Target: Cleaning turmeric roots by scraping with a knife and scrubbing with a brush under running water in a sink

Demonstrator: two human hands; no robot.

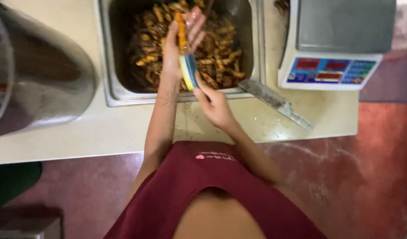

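Over the steel tray (112, 53) set into the pale surface (101, 128), one orange root piece (181, 28) is held upright in the left hand (179, 42), fingers closed around it. A yellow-and-blue peeler (189, 71) is pinched in the right hand (214, 104) and set against the lower end of the piece. Many unpeeled-looking roots (221, 57) lie heaped in the tray, so most of the work appears to be left. A cleaver (276, 102) and a scale (336, 44) rest nearby.

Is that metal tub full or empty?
Partly full. The metal tub holds a heap of orange-brown root pieces across its bottom, but its dark walls show bare above the heap.
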